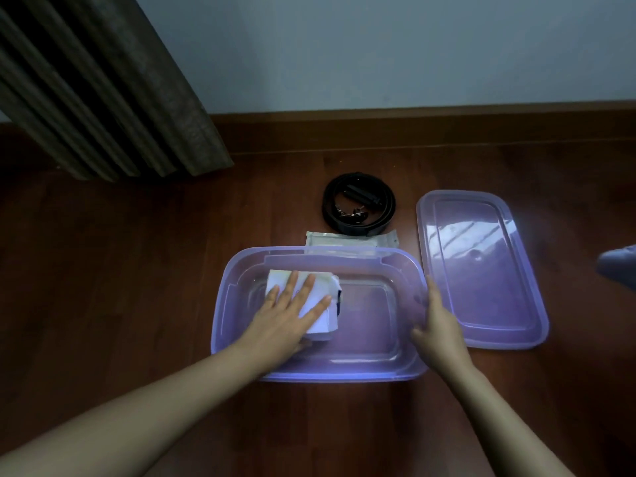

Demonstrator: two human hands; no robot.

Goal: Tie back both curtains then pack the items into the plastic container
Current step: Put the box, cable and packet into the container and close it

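A clear purple plastic container (347, 370) sits open on the wooden floor. Inside its left half lies a white folded packet (325, 294). My left hand (292, 315) rests flat on that packet with the fingers spread. My right hand (438, 325) grips the container's right rim. Behind the container lies a flat silvery pouch (351, 239), and beyond it a coiled black strap with metal clips (358, 204). The purple lid (481, 270) lies flat to the right of the container.
A dark pleated curtain (103, 87) hangs down to the floor at the upper left. A wooden skirting board (413, 129) runs along the pale wall behind. A bluish-grey object (619, 270) pokes in at the right edge.
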